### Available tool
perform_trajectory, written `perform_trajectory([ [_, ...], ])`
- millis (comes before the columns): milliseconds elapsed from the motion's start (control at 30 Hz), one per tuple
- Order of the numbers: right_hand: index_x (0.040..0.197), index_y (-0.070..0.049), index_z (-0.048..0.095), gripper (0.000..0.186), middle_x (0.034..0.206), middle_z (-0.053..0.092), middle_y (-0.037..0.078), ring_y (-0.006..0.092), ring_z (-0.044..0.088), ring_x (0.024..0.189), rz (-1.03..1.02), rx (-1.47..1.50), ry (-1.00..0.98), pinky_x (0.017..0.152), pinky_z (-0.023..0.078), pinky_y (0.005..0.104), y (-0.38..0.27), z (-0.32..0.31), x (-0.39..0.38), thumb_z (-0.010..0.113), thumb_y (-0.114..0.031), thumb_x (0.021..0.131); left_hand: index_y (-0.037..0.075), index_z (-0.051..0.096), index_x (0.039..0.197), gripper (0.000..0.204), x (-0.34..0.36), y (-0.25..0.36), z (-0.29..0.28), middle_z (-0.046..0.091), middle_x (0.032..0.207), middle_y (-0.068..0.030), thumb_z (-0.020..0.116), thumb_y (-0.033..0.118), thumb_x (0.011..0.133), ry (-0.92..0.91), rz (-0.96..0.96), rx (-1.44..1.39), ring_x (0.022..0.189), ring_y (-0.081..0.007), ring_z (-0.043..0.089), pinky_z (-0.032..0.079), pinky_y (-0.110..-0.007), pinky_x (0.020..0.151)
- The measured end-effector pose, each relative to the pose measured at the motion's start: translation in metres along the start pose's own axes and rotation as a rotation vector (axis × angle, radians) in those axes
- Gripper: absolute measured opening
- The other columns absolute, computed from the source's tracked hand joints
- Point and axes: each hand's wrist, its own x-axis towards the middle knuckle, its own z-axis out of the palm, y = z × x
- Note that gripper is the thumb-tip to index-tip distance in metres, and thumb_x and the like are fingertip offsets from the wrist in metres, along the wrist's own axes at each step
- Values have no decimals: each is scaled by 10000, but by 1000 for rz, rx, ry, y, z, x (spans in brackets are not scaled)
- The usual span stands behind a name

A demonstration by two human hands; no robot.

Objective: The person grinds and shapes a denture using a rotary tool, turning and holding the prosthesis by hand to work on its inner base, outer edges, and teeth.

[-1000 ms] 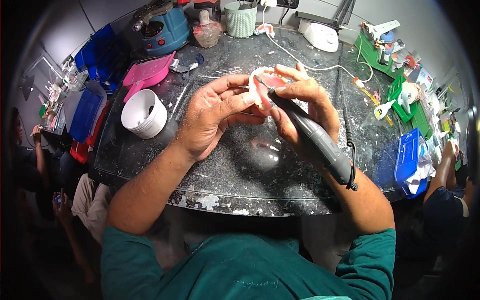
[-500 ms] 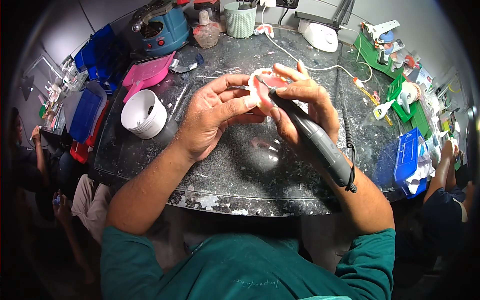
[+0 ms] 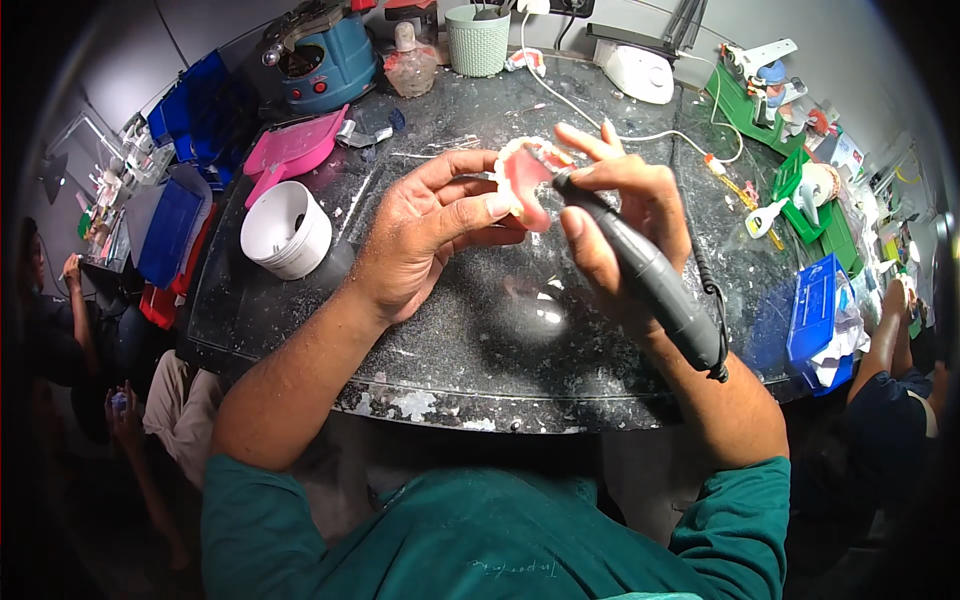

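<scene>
A pink denture with white teeth (image 3: 525, 178) is pinched between the thumb and fingers of my left hand (image 3: 430, 235), held above the dark dusty workbench (image 3: 480, 340). My right hand (image 3: 625, 225) grips a dark grey rotary handpiece (image 3: 645, 272) like a pen. Its tip touches the denture's right side. A coiled cable runs from the handpiece's rear end past my right forearm.
A white round tub (image 3: 287, 230) and a pink tray (image 3: 290, 150) lie left of my hands. A blue machine (image 3: 320, 60), a green cup (image 3: 478, 40) and a white box (image 3: 640, 72) stand at the back. Green holders (image 3: 810, 200) and a blue box (image 3: 815, 310) sit right. Other people stand at both sides.
Both hands stay together over the bench. The denture is turned slightly in my left hand, and the handpiece tip shifts a little along it.
</scene>
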Motion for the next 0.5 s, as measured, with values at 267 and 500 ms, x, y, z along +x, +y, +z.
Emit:
perform_trajectory([
  [267, 1165, -36, 562, 288, 1083, 648, 102, 164, 651, 983, 334, 177, 217, 857, 522, 285, -8, 7, 0, 688, -56, 906, -11, 540, 1315, 425, 1, -3, -13, 648, 1140, -96, 615, 130, 921, 78, 51, 77, 974, -153, 647, 553, -329, 892],
  [500, 1214, -43, 540, 477, 1152, 635, 106, 193, 628, 1090, 235, 16, 14, 953, 493, 323, -2, 9, 1, 749, 47, 795, 17, 653, 1202, 306, 3, -5, -8, 611, 1066, -43, 656, 66, 900, 103, 300, 502, 1032, -116, 590, 481, -264, 926],
])
